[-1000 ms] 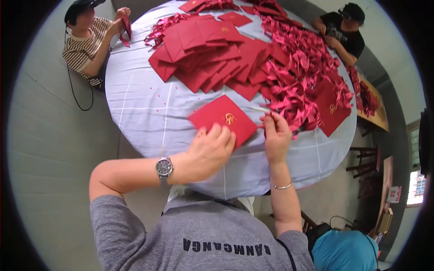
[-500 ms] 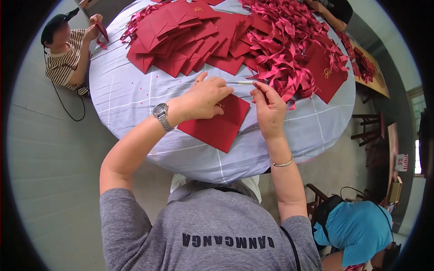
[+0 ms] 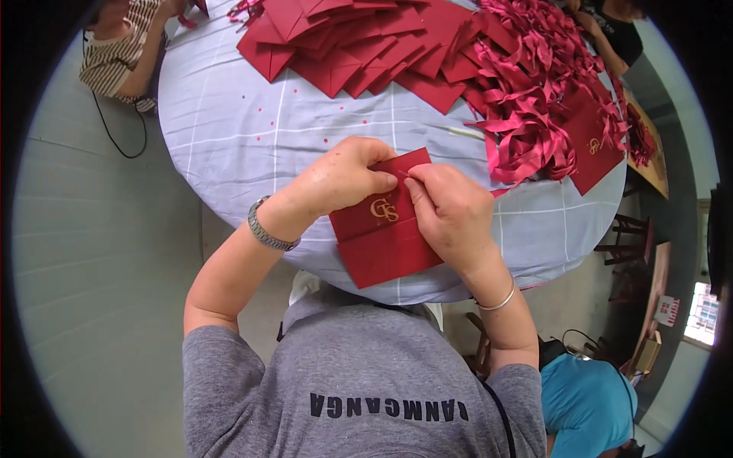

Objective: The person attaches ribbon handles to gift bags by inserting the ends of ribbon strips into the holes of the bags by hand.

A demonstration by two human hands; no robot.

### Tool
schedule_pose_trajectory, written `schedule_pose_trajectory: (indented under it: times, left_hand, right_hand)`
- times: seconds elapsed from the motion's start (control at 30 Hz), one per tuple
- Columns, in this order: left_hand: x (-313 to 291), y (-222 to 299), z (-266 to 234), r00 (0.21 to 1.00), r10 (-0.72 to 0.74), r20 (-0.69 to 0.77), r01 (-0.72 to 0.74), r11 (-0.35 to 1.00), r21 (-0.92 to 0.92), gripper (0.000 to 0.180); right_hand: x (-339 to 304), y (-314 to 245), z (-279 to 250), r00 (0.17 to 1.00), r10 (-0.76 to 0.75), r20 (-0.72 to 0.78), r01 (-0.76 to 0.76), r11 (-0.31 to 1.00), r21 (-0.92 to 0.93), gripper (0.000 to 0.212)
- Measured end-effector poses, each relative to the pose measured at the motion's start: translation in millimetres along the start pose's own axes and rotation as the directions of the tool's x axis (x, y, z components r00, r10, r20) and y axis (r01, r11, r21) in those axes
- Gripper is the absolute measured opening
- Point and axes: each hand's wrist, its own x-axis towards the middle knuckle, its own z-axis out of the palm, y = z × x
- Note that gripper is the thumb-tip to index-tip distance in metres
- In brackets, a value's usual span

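A flat, folded red paper bag (image 3: pixel 389 256) with a gold emblem is raised at a tilt over the near side of the table. My left hand (image 3: pixel 336 179) grips its upper left part, thumb on the front and fingers behind. At the bag's upper right, my right hand (image 3: pixel 450 210) is closed in a pinch. A thin pale tip shows by its fingertips, too small to name. Beyond my right hand, a slim whitish stick-like thing (image 3: pixel 464 131) lies on the cloth.
Flat red paper bags (image 3: pixel 359 53) are heaped on the far side of the round, cloth-covered table (image 3: pixel 206 164). Crimson ribbons (image 3: pixel 534 114) pile up at the right, beside another red bag (image 3: pixel 592 149). Small red dots (image 3: pixel 326 140) are scattered on the cloth. Other people sit around.
The bag has come up off the table and turned, with my left hand now gripping it. My right hand no longer holds the slim stick and has moved in to the bag's upper edge.
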Motion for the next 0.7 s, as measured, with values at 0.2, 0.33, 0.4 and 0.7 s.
schedule_pose_trajectory:
  times: [0.2, 0.33, 0.4, 0.7]
  left_hand:
    - [4.3, -11.9, 0.5, 0.982, -0.055, 0.181, 0.137, 0.867, -0.479, 0.017]
    - [5.0, -20.3, 2.3, 0.987, -0.036, 0.158, 0.109, 0.87, -0.481, 0.018]
    - [5.4, -25.4, 2.7, 0.986, -0.003, 0.165, 0.088, 0.853, -0.515, 0.018]
    - [2.7, -28.8, 0.6, 0.964, 0.086, 0.25, 0.055, 0.859, -0.51, 0.019]
  right_hand:
    - [-3.0, 6.6, 7.7, 0.994, -0.097, -0.041, 0.094, 0.993, -0.078, 0.013]
    - [-4.9, 7.8, 11.8, 0.99, -0.119, -0.08, 0.115, 0.992, -0.054, 0.014]
    - [-3.6, 5.1, 9.3, 0.992, -0.108, -0.062, 0.104, 0.993, -0.061, 0.014]
    - [-5.5, 0.0, 6.1, 0.996, -0.09, -0.007, 0.089, 0.993, -0.079, 0.015]
